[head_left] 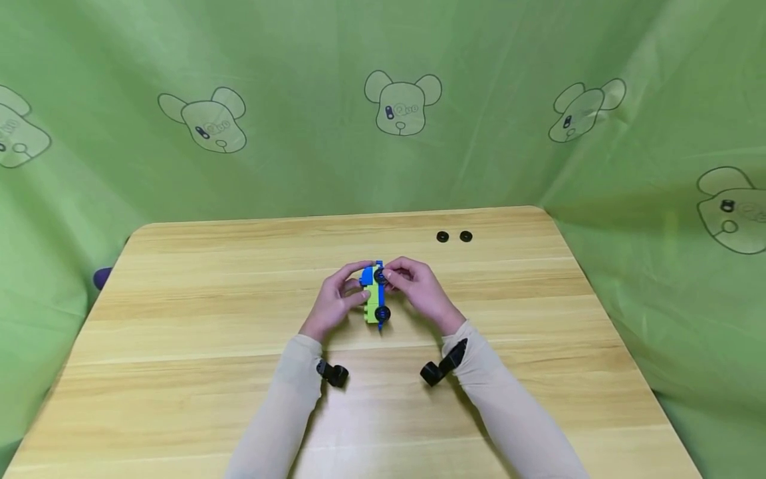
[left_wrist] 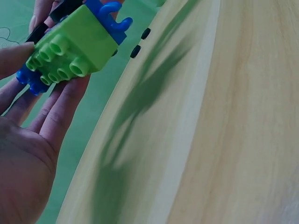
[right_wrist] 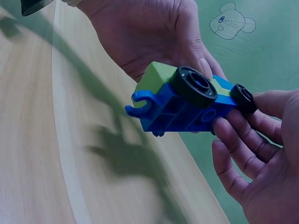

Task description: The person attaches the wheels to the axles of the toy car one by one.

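Note:
A toy block car point(head_left: 373, 298) is held up over the table, its blue base facing right and its green studs left. My left hand point(head_left: 330, 303) grips its body between thumb and fingers. With thumb and fingertips, my right hand point(head_left: 426, 293) pinches the black wheel point(right_wrist: 244, 98) at the car's far end. Another black wheel point(right_wrist: 193, 87) sits on the same side, at the near end beside a blue hook point(right_wrist: 141, 104). Green studs point(left_wrist: 59, 45) face the left wrist camera. The car's opposite side is hidden in the head view.
Two loose black wheels point(head_left: 443, 237) lie side by side near the table's back edge, right of centre. The wooden table point(head_left: 197, 286) is bordered by green cloth point(head_left: 311, 159) at the back and sides. Each wrist bears a black camera point(head_left: 439, 368).

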`<state>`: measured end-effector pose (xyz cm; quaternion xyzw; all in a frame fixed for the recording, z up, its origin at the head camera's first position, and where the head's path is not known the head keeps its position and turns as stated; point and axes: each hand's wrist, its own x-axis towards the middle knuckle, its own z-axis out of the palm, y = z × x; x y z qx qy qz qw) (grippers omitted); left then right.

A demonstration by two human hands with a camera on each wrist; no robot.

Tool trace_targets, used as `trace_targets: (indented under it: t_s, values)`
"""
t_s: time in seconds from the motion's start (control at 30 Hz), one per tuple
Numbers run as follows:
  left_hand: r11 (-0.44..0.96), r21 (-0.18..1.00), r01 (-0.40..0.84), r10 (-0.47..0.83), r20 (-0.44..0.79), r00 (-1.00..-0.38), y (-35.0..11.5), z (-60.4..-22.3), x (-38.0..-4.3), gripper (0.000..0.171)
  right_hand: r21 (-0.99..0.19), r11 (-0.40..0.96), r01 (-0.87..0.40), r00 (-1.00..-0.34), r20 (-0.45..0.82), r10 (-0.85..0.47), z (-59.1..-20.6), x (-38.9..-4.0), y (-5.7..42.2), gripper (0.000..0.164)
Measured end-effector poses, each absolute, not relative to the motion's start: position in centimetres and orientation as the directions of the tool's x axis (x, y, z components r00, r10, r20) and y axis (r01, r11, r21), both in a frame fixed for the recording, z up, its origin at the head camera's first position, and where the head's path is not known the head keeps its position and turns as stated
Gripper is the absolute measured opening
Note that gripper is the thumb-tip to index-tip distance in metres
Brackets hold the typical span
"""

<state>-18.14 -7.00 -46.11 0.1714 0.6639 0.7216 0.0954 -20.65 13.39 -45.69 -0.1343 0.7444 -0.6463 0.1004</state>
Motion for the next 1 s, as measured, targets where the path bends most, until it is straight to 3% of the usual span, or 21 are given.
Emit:
trace_targets:
  t_s: [0.23,0.6,1.0]
  values:
    - [-0.155,0.985,0.079,0.320,0.125,-0.939,-7.1,-48.6,-19.2,0.058,-0.985,0.156,-0.078,-0.949,0.026,-0.314,-45.3,-20.5,13.5,0.024]
    - [-0.261,0.963,0.066,0.193,0.119,-0.974,-7.1,-48.5,-19.5,0.057,-0.960,0.248,-0.127,-0.934,0.032,-0.355,-45.4,-19.6,14.0,0.028]
    - [-0.334,0.942,0.034,0.116,0.077,-0.990,-7.3,-48.5,-19.7,0.055,-0.971,0.161,-0.175,-0.885,0.084,-0.458,-43.0,-17.3,13.3,0.055]
